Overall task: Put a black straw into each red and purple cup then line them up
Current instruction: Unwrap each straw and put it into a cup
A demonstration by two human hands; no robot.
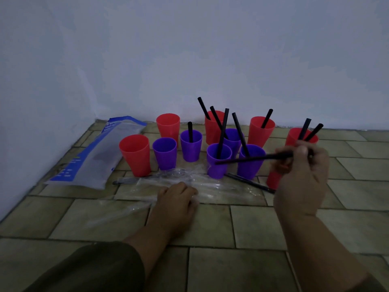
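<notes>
Right hand (301, 165) raised, grip pinching black straw (252, 158) held level over purple cups (217, 172); left hand (179, 199) knuckles-up on clear wrapper (221, 192), fingers curled, can't tell if gripping; tiled floor (252, 224), pale wall (189, 49); red cups (260, 133) and purple cups clustered, most with straws; front-left red cup (134, 159), back-left red cup (168, 128), leftmost purple cup (164, 159) empty; spare straw (250, 183) on floor.

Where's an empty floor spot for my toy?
The tan tiled floor is bare on the near side of the clear plastic wrapper and right of the right hand. It is crowded among the red and purple plastic cups and by the blue-and-white bag.
</notes>
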